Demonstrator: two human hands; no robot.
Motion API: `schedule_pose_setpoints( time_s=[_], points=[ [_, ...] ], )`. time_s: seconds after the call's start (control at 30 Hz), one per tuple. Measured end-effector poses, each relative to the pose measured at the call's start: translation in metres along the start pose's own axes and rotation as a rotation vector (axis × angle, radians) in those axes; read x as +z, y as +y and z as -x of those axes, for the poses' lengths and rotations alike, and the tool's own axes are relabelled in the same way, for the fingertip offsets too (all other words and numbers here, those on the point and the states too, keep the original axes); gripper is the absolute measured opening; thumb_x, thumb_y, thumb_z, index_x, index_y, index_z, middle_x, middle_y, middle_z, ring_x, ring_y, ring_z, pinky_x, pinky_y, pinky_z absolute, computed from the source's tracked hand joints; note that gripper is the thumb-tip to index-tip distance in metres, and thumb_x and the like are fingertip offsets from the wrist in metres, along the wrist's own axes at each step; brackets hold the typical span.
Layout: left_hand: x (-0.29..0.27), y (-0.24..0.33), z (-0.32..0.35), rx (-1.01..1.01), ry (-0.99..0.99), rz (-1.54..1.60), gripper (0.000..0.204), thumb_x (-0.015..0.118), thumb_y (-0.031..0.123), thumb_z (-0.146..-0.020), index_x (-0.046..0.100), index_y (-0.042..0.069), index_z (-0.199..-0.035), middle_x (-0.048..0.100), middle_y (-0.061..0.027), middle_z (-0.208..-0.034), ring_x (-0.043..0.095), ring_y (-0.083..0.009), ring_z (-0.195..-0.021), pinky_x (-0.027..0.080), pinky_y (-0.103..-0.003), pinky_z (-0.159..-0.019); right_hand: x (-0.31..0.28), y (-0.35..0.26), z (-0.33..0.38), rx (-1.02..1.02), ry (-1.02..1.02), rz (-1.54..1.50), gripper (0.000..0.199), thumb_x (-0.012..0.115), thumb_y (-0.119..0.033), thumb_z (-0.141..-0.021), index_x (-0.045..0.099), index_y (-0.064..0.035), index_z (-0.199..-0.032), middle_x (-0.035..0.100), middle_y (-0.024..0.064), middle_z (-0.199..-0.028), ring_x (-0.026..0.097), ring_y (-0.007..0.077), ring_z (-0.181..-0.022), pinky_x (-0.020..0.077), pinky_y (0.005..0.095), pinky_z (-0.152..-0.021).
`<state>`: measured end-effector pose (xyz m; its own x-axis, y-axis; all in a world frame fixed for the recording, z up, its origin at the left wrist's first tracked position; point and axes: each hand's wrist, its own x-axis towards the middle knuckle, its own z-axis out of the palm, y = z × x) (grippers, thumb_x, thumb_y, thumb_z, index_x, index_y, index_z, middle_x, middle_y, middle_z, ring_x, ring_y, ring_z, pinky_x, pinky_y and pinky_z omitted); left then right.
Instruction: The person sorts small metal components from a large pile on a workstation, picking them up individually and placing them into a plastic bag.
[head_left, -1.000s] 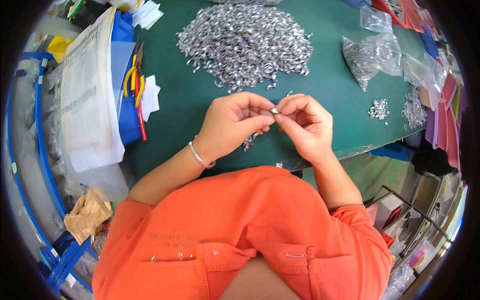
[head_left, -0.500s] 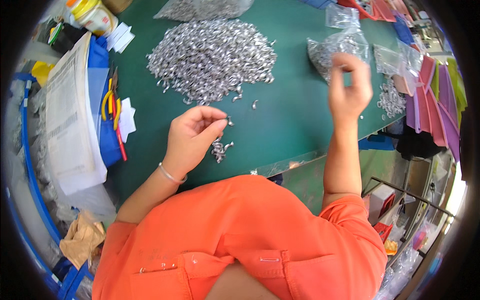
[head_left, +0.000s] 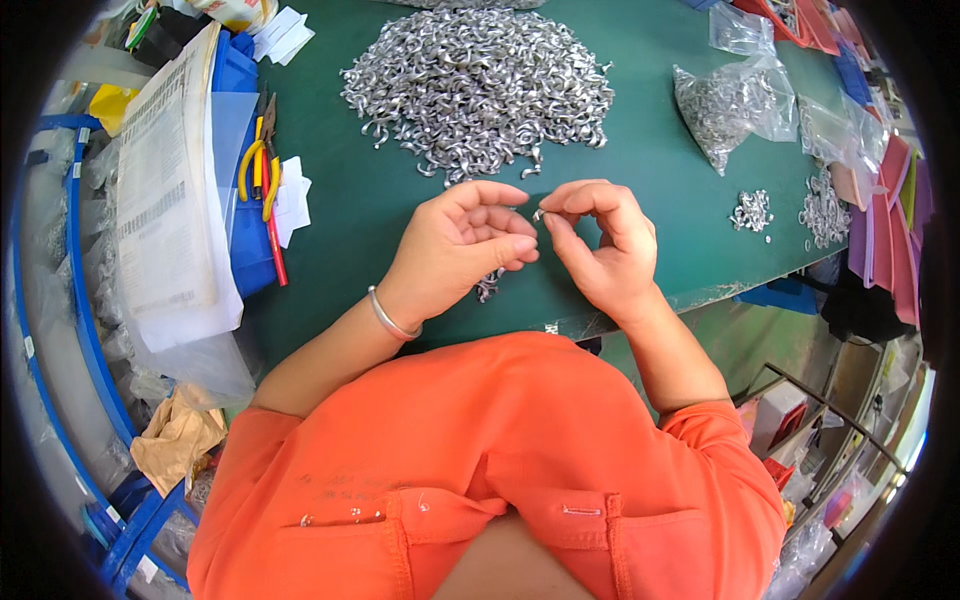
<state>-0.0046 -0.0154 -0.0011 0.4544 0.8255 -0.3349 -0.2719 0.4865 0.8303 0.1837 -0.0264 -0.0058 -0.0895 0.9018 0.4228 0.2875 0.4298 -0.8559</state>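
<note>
My right hand (head_left: 605,245) is closed in a pinch above the near middle of the table. Between its thumb and forefinger is a tiny silvery metal piece (head_left: 538,214), too small to make out fully. Facing it, my left hand (head_left: 455,240) has loosely curled fingers, with thumb and forefinger apart; nothing shows in that gap, though the inner palm is partly hidden. Several small curved metal hooks (head_left: 488,286) lie just below my left hand, partly covered by it. Beyond both hands spreads a large heap of similar silvery hooks (head_left: 480,85).
A clear bag of small metal parts (head_left: 735,105) lies at the far right, with two small heaps of metal pieces (head_left: 750,210) nearer. Yellow-handled pliers (head_left: 257,165), a red pen (head_left: 276,250) and paper sheets (head_left: 165,200) are at the left. Pink and purple dividers (head_left: 885,230) stand at the right edge.
My right hand has come from the bag back to my left hand, now pinching a tiny piece. My left thumb and forefinger have parted from the hook they pinched. The view has shifted.
</note>
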Motion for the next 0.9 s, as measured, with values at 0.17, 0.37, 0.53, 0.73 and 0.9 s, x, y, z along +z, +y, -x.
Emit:
schedule_pose_setpoints(
  time_s=[0.17,0.37,0.53,0.73,0.9],
  points=[
    [0.0,0.004,0.004,0.027,0.001,-0.034,0.018,0.065,-0.005,-0.086,0.061,-0.006,-0.104,0.067,-0.0146,-0.098,0.069,-0.0195,-0.083,0.058,-0.029,-0.072,0.01,-0.006,0.007,-0.047,0.033,-0.093,0.023,0.067,0.012,-0.079,0.056,-0.001,-0.094,0.065,0.0106,-0.092,0.064,0.0142,-0.077,0.0534,0.0254,-0.067],
    [0.0,-0.003,0.006,0.249,0.009,-0.039,0.011,0.065,-0.01,-0.084,0.065,-0.005,-0.094,0.066,-0.0123,-0.098,0.067,-0.0172,-0.084,0.058,-0.028,-0.073,0.01,-0.009,0.013,0.127,0.033,-0.416,0.029,0.066,0.013,-0.081,0.051,0.0001,-0.103,0.062,0.0143,-0.104,0.064,0.0163,-0.088,0.0546,0.0274,-0.075],
    [-0.003,-0.004,0.004,0.72,0.065,-0.691,0.017,0.069,-0.009,-0.074,0.066,0.004,-0.086,0.068,-0.0061,-0.09,0.067,-0.016,-0.081,0.055,-0.025,-0.067,0.008,-0.014,0.012,0.218,0.007,-0.497,0.034,0.066,0.013,-0.082,0.047,-0.001,-0.107,0.061,0.0149,-0.105,0.063,0.016,-0.09,0.0538,0.0279,-0.078],
    [0.0,0.001,0.008,0.796,0.08,-0.813,0.022,0.072,-0.01,-0.07,0.064,0.006,-0.082,0.068,-0.0072,-0.09,0.066,-0.0189,-0.08,0.052,-0.026,-0.068,0.013,-0.013,0.016,0.266,0.022,-0.608,0.04,0.066,0.013,-0.081,0.043,-0.0038,-0.11,0.06,0.016,-0.106,0.061,0.0155,-0.091,0.0523,0.0279,-0.079],
    [0.0,-0.001,0.006,0.784,0.088,-0.741,0.018,0.071,-0.009,-0.073,0.063,0.004,-0.082,0.067,-0.0066,-0.089,0.066,-0.0155,-0.077,0.053,-0.025,-0.064,0.015,-0.013,0.016,0.315,0.04,-0.697,0.041,0.065,0.013,-0.082,0.042,-0.0041,-0.11,0.06,0.0156,-0.104,0.061,0.0157,-0.093,0.0518,0.0276,-0.08]
  ],
)
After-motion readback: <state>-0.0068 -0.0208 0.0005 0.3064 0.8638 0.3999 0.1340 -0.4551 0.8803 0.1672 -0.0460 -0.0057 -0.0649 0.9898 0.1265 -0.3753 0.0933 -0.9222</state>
